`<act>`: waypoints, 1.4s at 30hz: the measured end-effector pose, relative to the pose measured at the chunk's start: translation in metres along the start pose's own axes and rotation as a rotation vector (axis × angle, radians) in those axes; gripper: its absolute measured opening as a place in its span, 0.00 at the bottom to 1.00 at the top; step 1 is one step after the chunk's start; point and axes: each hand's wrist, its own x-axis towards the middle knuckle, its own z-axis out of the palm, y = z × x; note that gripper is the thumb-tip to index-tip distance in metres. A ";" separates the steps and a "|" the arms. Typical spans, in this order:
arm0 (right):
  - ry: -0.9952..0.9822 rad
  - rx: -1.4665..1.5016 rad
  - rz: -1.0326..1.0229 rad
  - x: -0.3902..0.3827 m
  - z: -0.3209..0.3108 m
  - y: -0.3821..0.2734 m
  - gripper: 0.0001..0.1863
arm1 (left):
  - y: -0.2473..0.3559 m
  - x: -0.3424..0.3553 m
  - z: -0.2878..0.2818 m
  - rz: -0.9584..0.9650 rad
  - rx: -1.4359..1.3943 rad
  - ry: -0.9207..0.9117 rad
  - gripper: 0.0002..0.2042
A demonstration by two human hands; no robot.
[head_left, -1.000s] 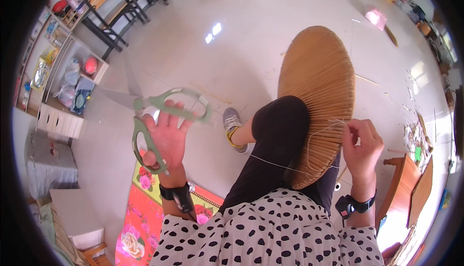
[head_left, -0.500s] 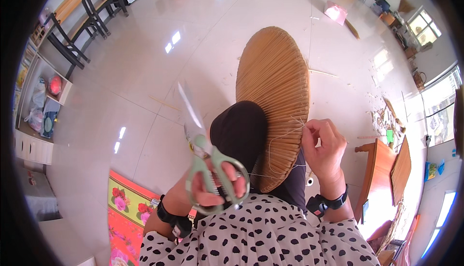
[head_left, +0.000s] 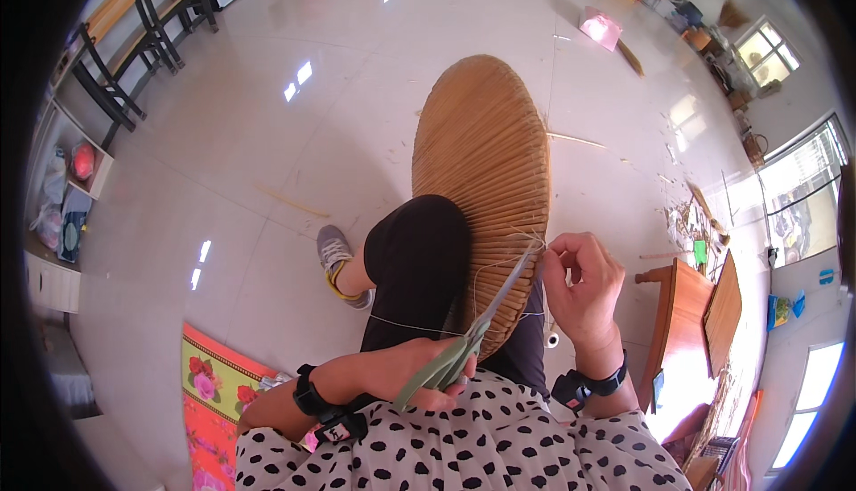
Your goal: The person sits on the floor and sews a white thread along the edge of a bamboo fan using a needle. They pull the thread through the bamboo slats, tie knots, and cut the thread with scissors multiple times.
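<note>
The left hand [head_left: 406,371] is closed around the green handles of a pair of scissors [head_left: 481,329], whose blades lie nearly together and point to the edge of a ribbed brown disc [head_left: 481,125] (how the fingers sit inside the handle loops, I cannot tell). The right hand [head_left: 584,281] holds thumb and forefinger pressed together on a thin pale thread [head_left: 406,323], just beside the same edge, while its other fingers are curled. The scissor tips are near this pinch, but whether a blade touches the thread is too small to see. The disc stands tilted on its edge against the person's bent knee [head_left: 417,237], in front of the body. From its lower part the thread runs across the black trouser leg. At the far left, an open shelf [head_left: 104,170] contains a red round thing [head_left: 83,160] and, below it, plastic bags [head_left: 49,221] beside a dark blue package [head_left: 73,223].
</note>
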 end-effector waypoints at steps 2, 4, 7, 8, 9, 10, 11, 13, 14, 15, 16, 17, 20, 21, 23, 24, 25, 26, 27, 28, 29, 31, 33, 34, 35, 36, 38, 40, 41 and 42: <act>-0.001 -0.005 -0.001 0.001 -0.001 0.000 0.06 | -0.003 0.000 -0.004 -0.008 -0.004 -0.054 0.19; 0.003 -0.008 -0.003 0.002 -0.002 -0.002 0.06 | -0.004 0.000 -0.005 -0.025 -0.008 -0.057 0.20; 0.023 -0.004 -0.006 0.001 -0.002 -0.002 0.06 | -0.004 0.001 -0.006 -0.036 -0.030 -0.047 0.20; 0.031 -0.003 -0.008 0.001 -0.001 -0.002 0.06 | -0.004 0.002 -0.006 -0.052 -0.022 -0.040 0.20; 0.032 -0.004 -0.012 0.001 -0.001 -0.002 0.07 | -0.004 0.003 -0.007 -0.068 -0.014 -0.033 0.21; 0.033 -0.005 -0.016 0.001 -0.001 -0.002 0.07 | -0.005 0.005 -0.007 -0.084 -0.006 -0.026 0.22; 0.034 -0.005 -0.022 0.001 -0.001 -0.003 0.07 | -0.006 0.007 -0.008 -0.077 0.004 -0.019 0.22; 0.038 -0.002 -0.037 0.000 0.001 -0.003 0.07 | -0.007 0.011 -0.009 -0.064 0.025 -0.003 0.22; 0.041 -0.001 -0.043 -0.001 0.002 -0.002 0.07 | -0.005 0.014 -0.010 -0.028 0.045 -0.008 0.21; 0.041 -0.007 -0.049 -0.001 0.002 -0.002 0.07 | -0.002 0.016 -0.012 0.007 0.065 -0.012 0.19; 0.040 -0.012 -0.055 -0.001 0.002 -0.001 0.07 | 0.000 0.019 -0.013 0.042 0.084 -0.016 0.18; 0.040 -0.016 -0.061 -0.001 0.002 -0.001 0.07 | 0.001 0.020 -0.014 0.057 0.079 -0.016 0.18; 0.034 -0.032 -0.070 -0.002 0.003 0.000 0.08 | 0.003 0.025 -0.016 0.081 0.052 -0.019 0.18; 0.036 -0.032 -0.069 -0.002 0.003 0.000 0.08 | 0.004 0.026 -0.017 0.074 0.036 -0.022 0.19; 0.040 -0.033 -0.067 -0.002 0.003 0.000 0.08 | 0.006 0.027 -0.018 0.036 0.004 -0.029 0.21; 0.042 -0.029 -0.068 -0.002 0.004 0.000 0.08 | 0.008 0.028 -0.018 0.004 -0.012 -0.033 0.23; 0.045 -0.024 -0.068 -0.002 0.004 -0.001 0.08 | 0.010 0.028 -0.018 -0.027 -0.028 -0.036 0.26; 0.045 -0.023 -0.068 -0.002 0.004 -0.001 0.08 | 0.009 0.029 -0.019 -0.015 -0.032 -0.038 0.26; 0.040 -0.026 -0.072 -0.001 0.005 -0.001 0.08 | 0.008 0.030 -0.019 -0.004 -0.036 -0.040 0.26; 0.034 -0.029 -0.077 -0.001 0.005 0.000 0.08 | 0.008 0.031 -0.019 0.008 -0.040 -0.042 0.26; 0.029 -0.029 -0.081 -0.002 0.005 0.000 0.08 | 0.008 0.032 -0.019 0.006 -0.047 -0.043 0.26; 0.034 -0.029 -0.085 -0.001 0.005 0.000 0.08 | 0.009 0.033 -0.018 0.003 -0.060 -0.044 0.26; 0.036 -0.030 -0.084 -0.001 0.005 0.001 0.08 | 0.008 0.034 -0.017 0.036 -0.017 -0.037 0.22; 0.037 -0.030 -0.082 -0.001 0.005 0.001 0.08 | 0.008 0.034 -0.017 0.053 0.005 -0.033 0.20; 0.037 -0.029 -0.079 -0.001 0.005 0.001 0.08 | 0.007 0.034 -0.016 0.040 0.002 -0.024 0.20; 0.038 -0.031 -0.090 -0.001 0.005 0.001 0.08 | 0.006 0.034 -0.016 0.027 -0.001 -0.015 0.19; 0.039 -0.035 -0.112 -0.002 0.004 0.003 0.08 | 0.002 0.034 -0.016 0.022 0.029 0.005 0.19; 0.055 -0.017 -0.111 -0.003 0.003 0.004 0.09 | 0.000 0.033 -0.017 0.036 0.094 0.026 0.18; 0.065 -0.010 -0.112 -0.004 0.002 0.004 0.09 | 0.000 0.031 -0.018 0.092 0.142 0.014 0.17; 0.083 -0.016 -0.118 -0.003 0.000 0.005 0.09 | 0.000 0.030 -0.020 0.149 0.189 0.002 0.17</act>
